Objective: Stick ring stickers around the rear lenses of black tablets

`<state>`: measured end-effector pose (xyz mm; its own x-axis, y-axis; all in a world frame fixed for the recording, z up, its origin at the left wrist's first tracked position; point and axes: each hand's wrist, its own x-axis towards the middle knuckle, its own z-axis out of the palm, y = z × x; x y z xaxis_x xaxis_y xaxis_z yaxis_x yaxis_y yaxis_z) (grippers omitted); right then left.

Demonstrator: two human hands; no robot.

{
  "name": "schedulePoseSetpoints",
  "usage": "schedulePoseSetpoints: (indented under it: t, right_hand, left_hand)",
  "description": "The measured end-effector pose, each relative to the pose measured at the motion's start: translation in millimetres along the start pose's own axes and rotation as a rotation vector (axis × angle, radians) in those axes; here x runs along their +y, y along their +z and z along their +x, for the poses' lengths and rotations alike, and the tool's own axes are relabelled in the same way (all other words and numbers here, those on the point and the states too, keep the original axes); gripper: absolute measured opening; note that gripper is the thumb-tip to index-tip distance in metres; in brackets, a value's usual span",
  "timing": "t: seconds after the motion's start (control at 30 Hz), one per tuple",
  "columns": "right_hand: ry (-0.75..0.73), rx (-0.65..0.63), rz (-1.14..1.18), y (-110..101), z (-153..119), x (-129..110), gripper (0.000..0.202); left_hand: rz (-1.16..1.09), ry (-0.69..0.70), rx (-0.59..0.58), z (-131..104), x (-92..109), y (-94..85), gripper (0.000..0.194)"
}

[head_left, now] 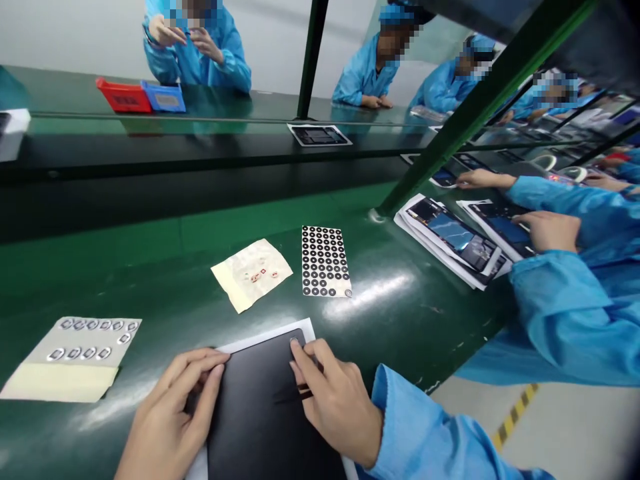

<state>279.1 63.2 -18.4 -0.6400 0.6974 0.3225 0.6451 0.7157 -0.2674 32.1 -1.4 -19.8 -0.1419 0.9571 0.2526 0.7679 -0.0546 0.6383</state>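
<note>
A black panel (260, 407) lies on a white sheet at the near edge of the green bench. Its left edge is gripped by my left hand (177, 407), thumb and fingers closed on it near the upper left corner. My right hand (330, 393) is over the panel's upper right corner, index fingertip pressed on a small round part (295, 341) there. The other fingers are curled, and a thin dark item shows between them. Beyond the panel lie a cream paper (253, 270) with small red marks and a sheet of black rings (325, 260).
At left lies a sheet of clear round stickers (85, 340). Stacked panels (450, 233) sit at right beside a co-worker's hands and blue sleeves. A green post (450, 133) slants across the right. Red (124, 97) and blue (164, 98) bins stand across, near another person.
</note>
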Motion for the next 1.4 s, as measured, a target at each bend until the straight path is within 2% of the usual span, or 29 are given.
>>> schedulePoseSetpoints:
  t: [0.33, 0.43, 0.57, 0.67, 0.77, 0.9, 1.0, 1.1, 1.17, 1.23, 1.33, 1.4]
  right_hand:
    - [-0.051, 0.001, 0.003, -3.2, 5.9, 7.0, 0.033]
    - [-0.067, -0.010, 0.075, -2.6, 6.7, 14.9, 0.032]
    - [-0.063, 0.003, 0.169, -1.0, 5.4, 27.2, 0.035]
    - [-0.097, -0.037, 0.070, -3.0, 8.0, 29.6, 0.038]
    - [-0.182, -0.079, -0.114, -3.4, 13.3, 19.0, 0.037]
    - [-0.099, -0.062, -0.245, 3.4, 16.4, -1.7, 0.033]
    - [-0.055, -0.024, -0.138, 7.9, 14.7, 1.8, 0.032]
    - [-0.070, 0.024, 0.158, 8.1, 13.7, 25.5, 0.030]
    - [0.000, 0.099, 0.378, 6.8, 16.0, 43.0, 0.029]
    - [0.103, 0.133, 0.481, 5.0, 21.2, 54.7, 0.031]
    - [0.197, 0.004, 0.440, 0.7, 31.8, 59.3, 0.021]
    - [0.231, -0.080, 0.444, -3.7, 38.4, 57.5, 0.009]
  left_hand:
    - [0.035, 0.030, -0.020, -2.1, -8.2, 0.8, 0.024]
    - [0.040, 0.043, -0.040, -2.4, -9.4, -0.5, 0.024]
    - [0.021, 0.047, -0.006, 0.4, -4.4, -1.8, 0.024]
    - [0.023, 0.031, 0.005, 2.1, -0.3, -1.3, 0.025]
    - [0.025, 0.017, 0.019, 2.4, 1.3, -1.2, 0.026]
    - [0.025, -0.008, -0.019, 4.3, 0.1, -4.8, 0.028]
    - [0.006, -0.033, -0.093, 9.3, -3.0, -8.3, 0.032]
    - [0.037, -0.062, -0.118, 16.7, -5.9, -8.0, 0.042]
    - [0.097, -0.062, -0.121, 22.3, -6.4, -5.9, 0.046]
    - [0.156, -0.074, -0.164, 28.2, -5.8, -3.5, 0.044]
    - [0.196, -0.147, -0.267, 35.7, -3.1, -1.6, 0.037]
    - [0.188, -0.168, -0.252, 37.6, -0.4, -1.4, 0.035]
